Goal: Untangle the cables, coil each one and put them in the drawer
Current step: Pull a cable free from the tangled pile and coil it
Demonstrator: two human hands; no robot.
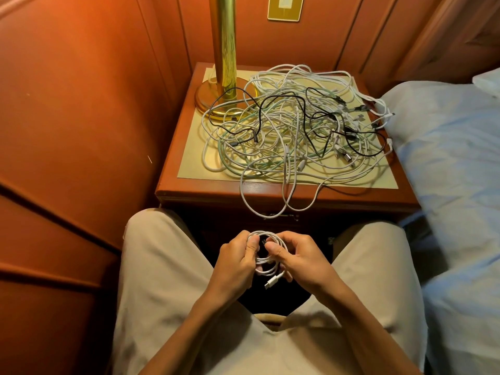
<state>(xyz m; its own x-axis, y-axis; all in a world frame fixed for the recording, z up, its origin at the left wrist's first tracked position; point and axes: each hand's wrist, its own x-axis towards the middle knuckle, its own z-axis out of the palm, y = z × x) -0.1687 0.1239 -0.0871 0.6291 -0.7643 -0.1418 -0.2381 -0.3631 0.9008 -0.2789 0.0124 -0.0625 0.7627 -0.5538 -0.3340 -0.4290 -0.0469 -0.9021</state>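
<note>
A white cable [266, 267] wound into a small coil hangs between my knees, its white plug sticking out at the bottom. My left hand [238, 259] grips the coil's left side with thumb on top. My right hand [295, 257] pinches its right side. On the nightstand [173, 185] lies a big tangle of cables [292, 125], mostly white with some black and pale green strands. Loops of white cable [270, 201] droop over the front edge. The drawer front [281, 216] below is in shadow, mostly hidden behind the loops and my hands.
A brass lamp [226, 66] stands on the nightstand's back left corner, with cables lying round its base. A bed with pale blue sheets [449, 163] lies on the right. Orange padded wall panels [81, 104] close in the left and back.
</note>
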